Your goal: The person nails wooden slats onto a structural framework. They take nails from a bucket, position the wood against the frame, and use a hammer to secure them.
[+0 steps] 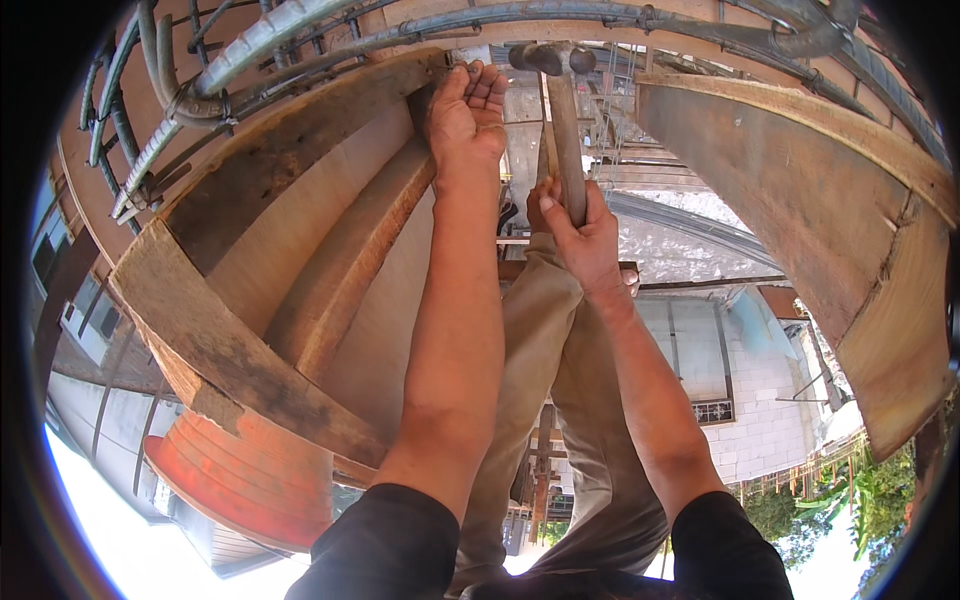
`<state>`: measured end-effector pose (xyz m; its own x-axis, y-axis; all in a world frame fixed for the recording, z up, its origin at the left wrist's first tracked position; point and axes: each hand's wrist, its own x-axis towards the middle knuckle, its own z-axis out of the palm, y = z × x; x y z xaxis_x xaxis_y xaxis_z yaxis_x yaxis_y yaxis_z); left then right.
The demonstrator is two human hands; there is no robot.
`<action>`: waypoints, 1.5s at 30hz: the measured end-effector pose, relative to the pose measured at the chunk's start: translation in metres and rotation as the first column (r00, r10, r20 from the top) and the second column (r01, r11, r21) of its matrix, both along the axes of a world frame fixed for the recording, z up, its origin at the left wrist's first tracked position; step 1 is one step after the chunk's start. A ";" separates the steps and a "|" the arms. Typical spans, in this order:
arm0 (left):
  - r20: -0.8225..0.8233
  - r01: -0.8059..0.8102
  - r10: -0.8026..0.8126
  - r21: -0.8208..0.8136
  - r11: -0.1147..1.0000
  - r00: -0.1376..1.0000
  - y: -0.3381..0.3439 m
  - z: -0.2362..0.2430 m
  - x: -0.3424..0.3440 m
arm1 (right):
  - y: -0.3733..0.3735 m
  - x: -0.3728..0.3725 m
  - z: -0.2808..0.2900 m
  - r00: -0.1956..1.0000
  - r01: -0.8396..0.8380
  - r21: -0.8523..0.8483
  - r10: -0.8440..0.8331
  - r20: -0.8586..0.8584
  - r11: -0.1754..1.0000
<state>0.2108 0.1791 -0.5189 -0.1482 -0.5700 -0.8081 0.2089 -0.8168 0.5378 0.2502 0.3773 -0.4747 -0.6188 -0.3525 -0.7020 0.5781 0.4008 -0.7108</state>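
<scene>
My right hand (pixel 585 240) is wrapped round the wooden handle of a claw hammer (pixel 566 130). The hammer stands head up, its dark metal head level with my left hand. At the far end of a wooden formwork panel (pixel 340 270), my left hand (pixel 468 118) is raised with its fingers curled and the thumb near the index finger. Whatever may be pinched there is too small to make out. The left wrist lies beside the panel's end, close to its timber frame (pixel 300 130).
Steel reinforcing bars (pixel 440 22) arch across the top of the view. Another plywood panel (pixel 790 170) stands at the right. An orange-red tub (pixel 245 475) sits below the left panel. Far below my legs (pixel 545 330) are planks, bars and a white block wall (pixel 765 400).
</scene>
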 end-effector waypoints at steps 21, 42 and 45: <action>-0.139 -0.259 0.303 0.270 0.927 0.943 -0.028 -0.005 -0.014 | -0.038 -0.002 -0.031 0.992 -0.116 0.008 0.116 -0.050 0.993; -0.183 -0.304 0.360 0.275 0.912 0.915 -0.024 0.003 -0.010 | -0.031 0.006 -0.001 0.989 0.145 -0.072 -0.146 -0.014 0.987; -0.060 -0.264 0.283 0.214 0.940 0.957 -0.026 0.000 -0.010 | -0.034 0.003 -0.027 0.737 -0.371 0.347 0.501 -0.454 0.861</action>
